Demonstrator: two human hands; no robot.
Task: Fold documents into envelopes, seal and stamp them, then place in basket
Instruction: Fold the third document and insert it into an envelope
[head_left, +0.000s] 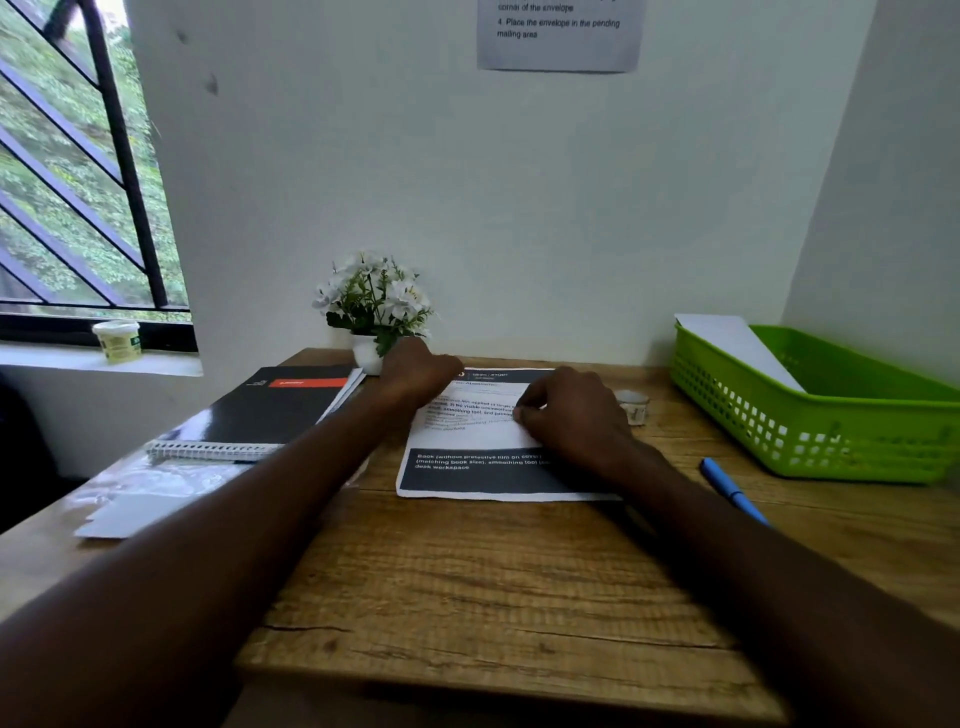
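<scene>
While both hands press the document (467, 441), folding is underway.
Left hand (415, 371) fisted at 11 o'clock; right hand (574, 415) fingers (522, 413) pinching the folded edge.

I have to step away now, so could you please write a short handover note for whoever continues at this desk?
Left hand: resting on the far left corner of the printed sheet.
Right hand: fingers pinching a fold at the sheet's middle.
Green basket: far right, one white envelope inside.
More envelopes: near left.
Blue pen: right of the sheet.
Done: folding begun.
Left: finish folding, insert, seal, stamp, basket.
</scene>
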